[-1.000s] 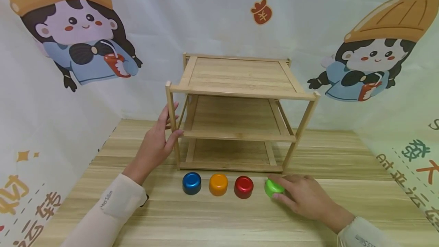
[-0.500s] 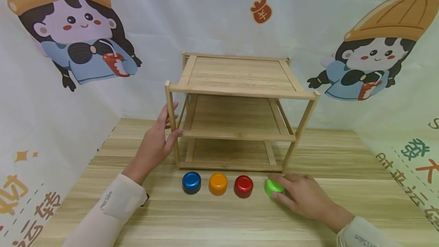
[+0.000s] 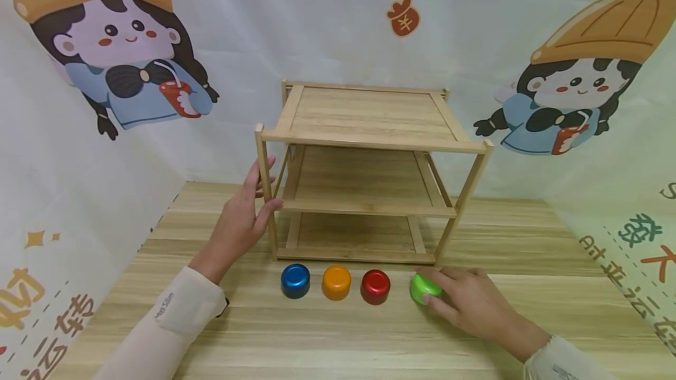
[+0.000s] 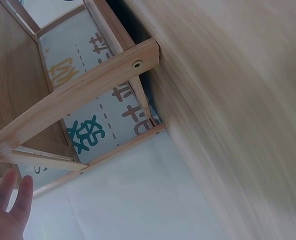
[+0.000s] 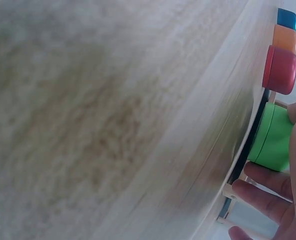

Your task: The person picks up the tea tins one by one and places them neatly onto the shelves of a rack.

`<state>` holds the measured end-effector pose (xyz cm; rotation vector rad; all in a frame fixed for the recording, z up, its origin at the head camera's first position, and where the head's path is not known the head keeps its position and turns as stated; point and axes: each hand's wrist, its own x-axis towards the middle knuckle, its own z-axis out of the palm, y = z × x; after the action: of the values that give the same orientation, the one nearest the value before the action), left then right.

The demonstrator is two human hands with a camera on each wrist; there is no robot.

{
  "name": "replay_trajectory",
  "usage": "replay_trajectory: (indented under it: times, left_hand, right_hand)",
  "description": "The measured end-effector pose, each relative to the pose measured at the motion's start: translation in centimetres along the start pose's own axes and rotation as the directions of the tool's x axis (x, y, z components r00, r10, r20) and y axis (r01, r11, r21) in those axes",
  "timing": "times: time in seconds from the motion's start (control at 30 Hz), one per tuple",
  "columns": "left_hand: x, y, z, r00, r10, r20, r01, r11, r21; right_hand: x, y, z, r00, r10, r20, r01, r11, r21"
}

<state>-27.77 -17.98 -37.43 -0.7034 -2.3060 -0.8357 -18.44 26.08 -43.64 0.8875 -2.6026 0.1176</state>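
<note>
The right wrist view shows what the head view partly hides: the right grip [image 3: 470, 304] pinches the green cylinder [image 5: 272, 137] between thumb and forefinger, the other fingers spaced away from it. The head view shows more of the bench [image 3: 343, 345]: leftward of that grip stand the red cylinder [image 3: 375, 287], the orange cylinder [image 3: 336, 282] and, farthest, the blue cylinder [image 3: 295, 281]. The left grip [image 3: 240, 221] holds the left front post of the wooden rack [image 3: 369, 116]; the head view shows its thumb across the front, the left wrist view just two fingers. The left arm reaches forward and upward; the right hand lies low, back upward, pointing leftward.
</note>
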Motion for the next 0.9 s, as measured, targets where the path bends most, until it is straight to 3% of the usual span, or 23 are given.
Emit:
replay_trajectory:
  times: [0.37,0.9]
  left_hand:
    - [0.0,0.2,0.0,1.0,-0.015,0.005,0.015,1.0,0.002]
    - [0.0,0.2,0.1,1.0,0.015,-0.014,-0.015,1.0,0.009]
  right_hand:
    - [-0.2,0.0,-1.0,0.999,0.002,-0.046,-0.002,1.0,0.003]
    - [0.4,0.5,-3.4,0.991,-0.076,-0.111,0.074,0.997,-0.019]
